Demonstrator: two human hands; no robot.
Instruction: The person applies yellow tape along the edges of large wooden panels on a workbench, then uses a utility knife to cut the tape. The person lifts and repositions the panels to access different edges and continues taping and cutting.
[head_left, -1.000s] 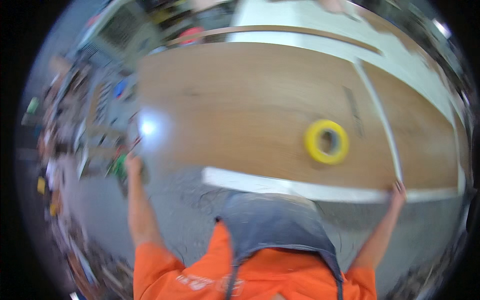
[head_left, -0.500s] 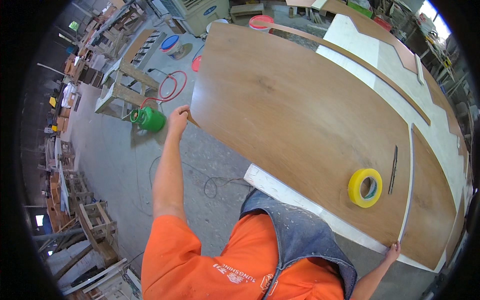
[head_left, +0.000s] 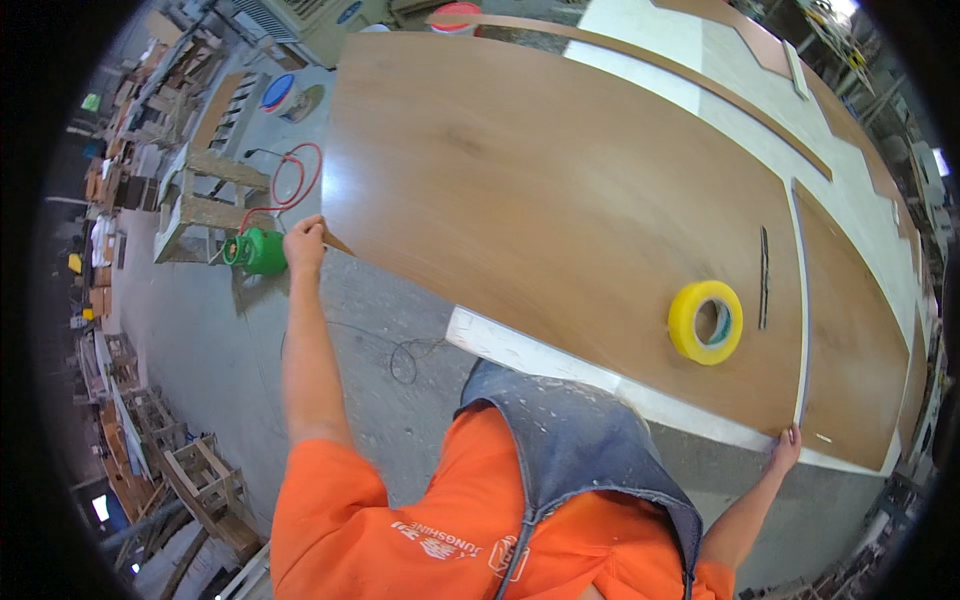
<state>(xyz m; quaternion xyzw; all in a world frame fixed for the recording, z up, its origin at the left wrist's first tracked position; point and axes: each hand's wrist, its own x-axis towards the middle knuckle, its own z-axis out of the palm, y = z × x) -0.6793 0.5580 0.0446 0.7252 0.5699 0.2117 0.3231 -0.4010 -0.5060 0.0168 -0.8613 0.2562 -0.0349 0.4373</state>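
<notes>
A large brown wood-faced panel point(head_left: 540, 190) lies flat in front of me over a white board point(head_left: 530, 340). My left hand point(head_left: 305, 243) is closed at the panel's near left corner, where a narrow brown edge point(head_left: 340, 243) sticks out beside the fingers. At the near edge on the right, my right hand point(head_left: 787, 449) grips the panel beside the pale seam point(head_left: 802, 330), its thumb underside hidden. A second brown panel point(head_left: 850, 330) adjoins across that seam. On the big panel rest a yellow roll of tape point(head_left: 684, 322) and a slim dark tool point(head_left: 764, 280), its kind unclear.
Left of the panel stand a green gas bottle point(head_left: 263, 252) with a red hose point(head_left: 300, 185), a wooden trestle point(head_left: 215, 212) and a blue-lidded bucket point(head_left: 284, 98). A long brown strip point(head_left: 690, 78) lies across the far white boards. A thin cable point(head_left: 403, 362) trails on the floor.
The panel, tape and surroundings sit further left and higher in view. Both hands keep their places on the panel's edge.
</notes>
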